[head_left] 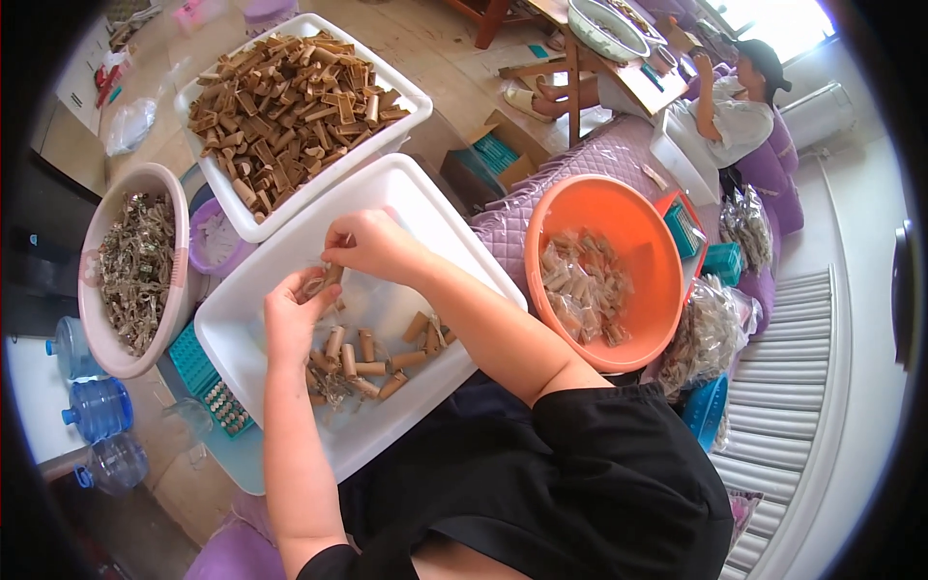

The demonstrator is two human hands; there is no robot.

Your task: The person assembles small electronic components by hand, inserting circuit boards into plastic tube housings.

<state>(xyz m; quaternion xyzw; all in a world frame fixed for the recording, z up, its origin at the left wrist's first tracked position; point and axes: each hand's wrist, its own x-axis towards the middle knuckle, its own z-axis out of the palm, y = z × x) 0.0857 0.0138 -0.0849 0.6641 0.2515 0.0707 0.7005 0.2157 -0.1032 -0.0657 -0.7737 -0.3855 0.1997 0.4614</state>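
Over a white plastic tub my two hands meet at a small brown, cardboard-looking tube. My left hand is closed round its lower part, with some thin, shiny material showing by the fingers. From above, my right hand pinches at the tube's upper end; its fingertips partly hide what they grip. Below, several similar brown tubes lie loose in the tub, mixed with a tangle of shiny strips.
Beyond stands a white tub heaped with brown pieces. At left is a pale basin of shiny strips; at right, an orange basin holds clear-wrapped tubes. Teal racks sit beside my tub. Another person sits at far right.
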